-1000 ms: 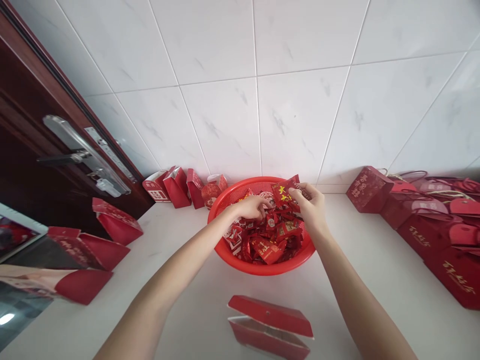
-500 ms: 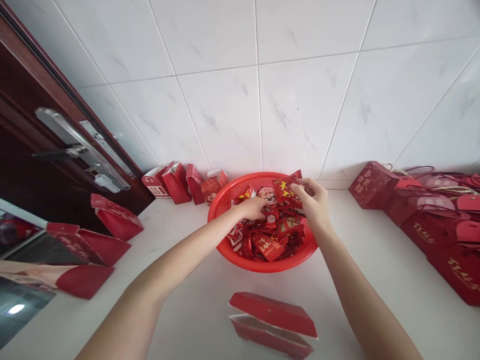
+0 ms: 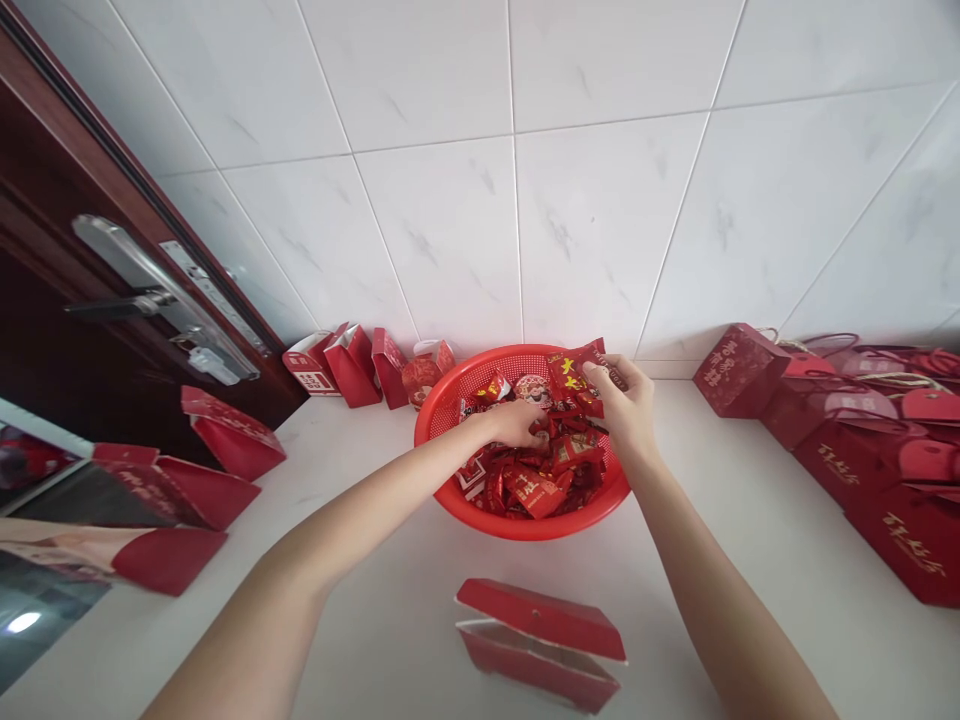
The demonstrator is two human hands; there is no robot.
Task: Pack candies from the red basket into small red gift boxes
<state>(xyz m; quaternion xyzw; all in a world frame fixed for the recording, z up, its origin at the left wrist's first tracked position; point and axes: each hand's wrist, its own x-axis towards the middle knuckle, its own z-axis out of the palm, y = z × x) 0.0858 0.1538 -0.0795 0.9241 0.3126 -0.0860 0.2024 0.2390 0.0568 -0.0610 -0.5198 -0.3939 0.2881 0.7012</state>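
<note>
A red plastic basket (image 3: 525, 526) full of red-wrapped sweets (image 3: 534, 488) stands on the white surface against the wall. My right hand (image 3: 626, 400), at the basket's right rim, pinches a red packet with yellow print (image 3: 571, 368). Inside the basket, my left hand (image 3: 519, 424) reaches among the sweets with its fingers bent down; whether it grips one is hidden. Nearer to me lies a red paper box (image 3: 540, 640) with its top gaping.
Small red boxes (image 3: 352, 365) line the wall at the left, and more red bags (image 3: 225, 435) stand at the left edge beside a dark door (image 3: 45, 250). Red gift boxes (image 3: 847, 455) with cord handles crowd the right side.
My left hand has shifted slightly to the right within the basket. My right hand keeps the packet at nearly the same spot. The view has moved slightly.
</note>
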